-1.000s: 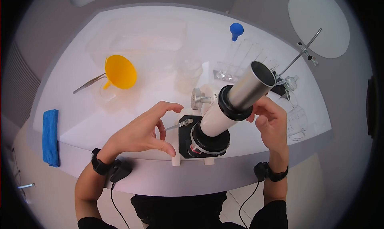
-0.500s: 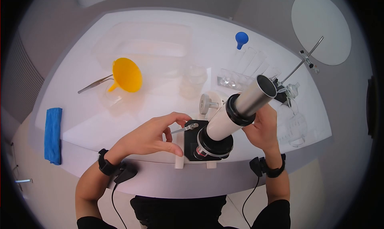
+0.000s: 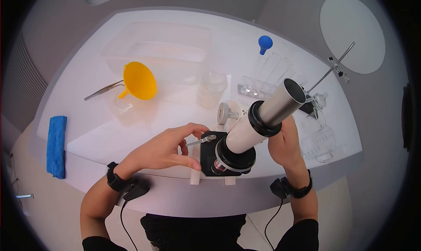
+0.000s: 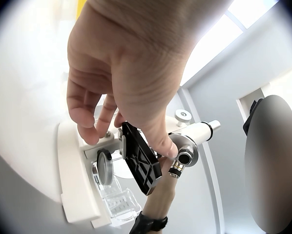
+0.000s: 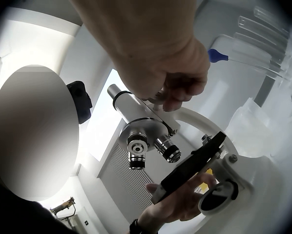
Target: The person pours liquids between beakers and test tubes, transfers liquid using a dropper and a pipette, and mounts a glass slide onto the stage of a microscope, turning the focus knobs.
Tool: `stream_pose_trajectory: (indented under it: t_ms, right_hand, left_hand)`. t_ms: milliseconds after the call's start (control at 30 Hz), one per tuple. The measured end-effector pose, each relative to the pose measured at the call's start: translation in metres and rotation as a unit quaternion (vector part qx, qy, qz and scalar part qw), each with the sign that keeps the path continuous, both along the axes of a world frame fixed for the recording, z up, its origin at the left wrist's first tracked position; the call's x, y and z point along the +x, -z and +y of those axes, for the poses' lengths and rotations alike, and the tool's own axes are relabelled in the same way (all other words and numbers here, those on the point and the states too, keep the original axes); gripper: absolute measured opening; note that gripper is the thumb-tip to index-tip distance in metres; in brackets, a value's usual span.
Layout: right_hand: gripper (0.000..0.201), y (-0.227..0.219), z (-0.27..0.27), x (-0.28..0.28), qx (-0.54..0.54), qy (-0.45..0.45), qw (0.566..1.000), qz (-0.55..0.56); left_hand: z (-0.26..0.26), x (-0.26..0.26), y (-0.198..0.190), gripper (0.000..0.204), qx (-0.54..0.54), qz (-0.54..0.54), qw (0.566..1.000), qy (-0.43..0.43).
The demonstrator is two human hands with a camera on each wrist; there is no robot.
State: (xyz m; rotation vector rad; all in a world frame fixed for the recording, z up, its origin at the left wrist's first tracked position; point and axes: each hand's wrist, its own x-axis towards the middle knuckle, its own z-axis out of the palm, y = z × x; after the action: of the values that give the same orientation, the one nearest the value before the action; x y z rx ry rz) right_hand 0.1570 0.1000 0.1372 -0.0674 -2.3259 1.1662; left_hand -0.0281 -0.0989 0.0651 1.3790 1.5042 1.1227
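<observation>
A white microscope (image 3: 240, 137) with a silver eyepiece tube (image 3: 283, 103) stands at the front edge of the table. My left hand (image 3: 163, 149) holds the left side of its black stage (image 3: 209, 155), thumb at the front corner and forefinger at the back one. Above the stage hang the objectives (image 5: 167, 148), and below it is the round mirror (image 4: 105, 167). My right hand (image 3: 284, 142), partly hidden behind the tube in the head view, curls its fingers round a focus knob (image 5: 158, 99). The opposite knob (image 3: 223, 114) faces left.
A yellow funnel (image 3: 139, 81), tweezers (image 3: 103, 91) and a blue cloth (image 3: 56, 146) lie to the left. Behind are a clear tub (image 3: 155, 30) and a beaker (image 3: 212, 88). At right stand test tubes (image 3: 272, 65), a blue rubber bulb (image 3: 265, 44), a metal stand (image 3: 332, 67) and glassware (image 3: 322, 141).
My left hand has moved right onto the stage, its thumb and forefinger now at the edges. My right hand has moved in behind the tube to the focus knob. The head view has shifted slightly.
</observation>
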Motion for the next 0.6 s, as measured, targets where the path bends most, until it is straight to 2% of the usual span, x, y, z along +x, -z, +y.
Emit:
stream_pose_trajectory:
  t_ms: [33,167,233,267,333,367,433,467,600]
  right_hand:
    - [0.025,-0.001,0.000,0.001,-0.042,-0.001,0.999,-0.033]
    - [0.031,0.005,0.006,-0.001,-0.077,0.026,0.994,-0.074]
    - [0.023,0.004,0.007,-0.005,-0.015,0.017,1.000,0.007]
    - [0.023,0.006,0.007,-0.004,-0.014,0.011,1.000,0.007]
    - [0.021,0.010,0.010,0.001,0.090,-0.017,0.991,0.094]
    - [0.021,0.012,0.011,0.003,0.091,-0.023,0.991,0.093]
    - [0.032,0.015,0.015,0.009,0.113,0.019,0.991,0.065]
    - [0.032,0.013,0.017,0.010,0.172,0.030,0.983,0.053]
    - [0.022,0.003,0.005,0.006,0.189,0.010,0.981,0.040]
  left_hand:
    - [-0.001,0.001,-0.003,0.089,-0.010,-0.002,1.000,0.000]
    - [-0.001,0.001,-0.005,0.087,-0.021,-0.011,1.000,0.001]
    - [-0.001,0.001,-0.006,0.085,-0.022,-0.003,1.000,-0.001]
    - [-0.002,0.001,-0.006,0.083,-0.024,0.004,1.000,-0.003]
    - [-0.002,0.001,-0.005,0.082,-0.024,0.007,1.000,-0.009]
    - [-0.002,0.001,-0.004,0.080,-0.026,0.010,1.000,-0.007]
    - [-0.003,0.002,-0.004,0.080,-0.028,0.014,0.999,-0.011]
    - [-0.002,0.002,-0.005,0.079,-0.031,0.022,0.999,-0.008]
    - [-0.002,0.004,-0.009,0.078,-0.038,0.021,0.999,-0.012]
